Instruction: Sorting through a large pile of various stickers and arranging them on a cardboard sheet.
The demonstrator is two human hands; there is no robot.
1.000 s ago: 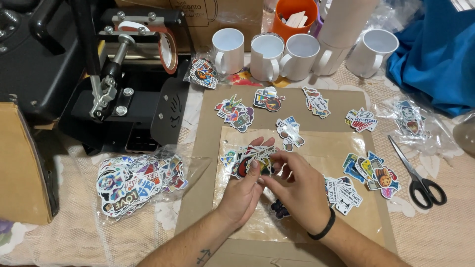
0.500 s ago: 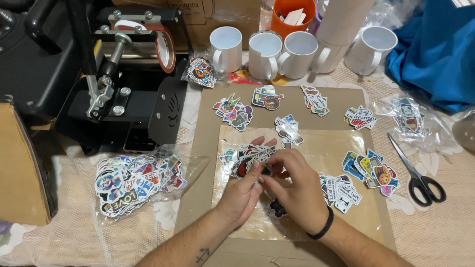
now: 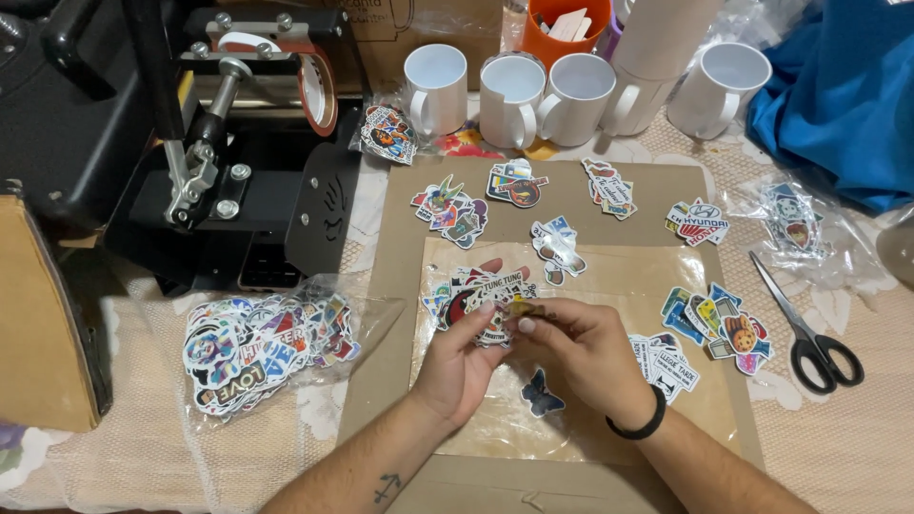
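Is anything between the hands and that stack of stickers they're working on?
Nothing visible. Both the left hand and right hand already have fingers on the sticker stack, held just above the clear plastic sheet. A butterfly sticker lies below the hands, out of the way.

Left hand [image 3: 459, 357] and right hand [image 3: 583, 348] close together, fingertips meeting in a pinch. Forearms angled inward from below. Black band on right wrist, small tattoo on left forearm.

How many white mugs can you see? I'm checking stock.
4, in a row at the table's far edge: one left, two touching mid-row, one right. A white cylinder may hide more.
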